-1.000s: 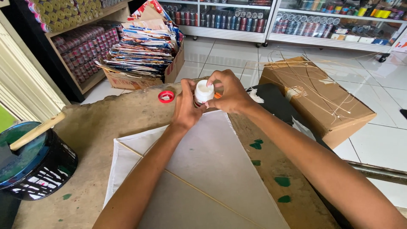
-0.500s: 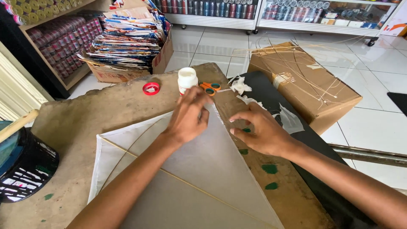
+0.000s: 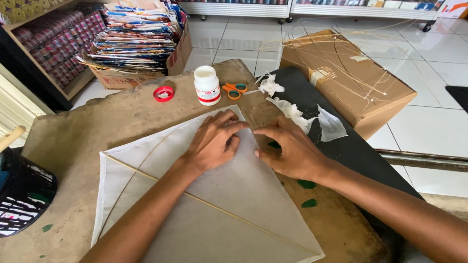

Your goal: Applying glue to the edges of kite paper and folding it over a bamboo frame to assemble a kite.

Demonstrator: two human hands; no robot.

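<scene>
Both hands have dropped from the white glue bottle (image 3: 207,85) since a second ago, when they were clasped around it; it now stands free and upright on the worn brown work board (image 3: 97,122), between the red lid (image 3: 164,93) and the orange-handled scissors (image 3: 234,90).

My left hand (image 3: 213,141) lies flat on the white paper kite (image 3: 214,195), fingers together and stretched toward its top corner, gripping nothing. My right hand (image 3: 287,148) presses the kite's right edge just beside it, fingers loosely spread, index pointing left at the left fingertips.

That kite lies flat on the board; its long spine runs from the near edge up to a tip pointing at the bottle, with a thin bamboo stick crossing it.
</scene>
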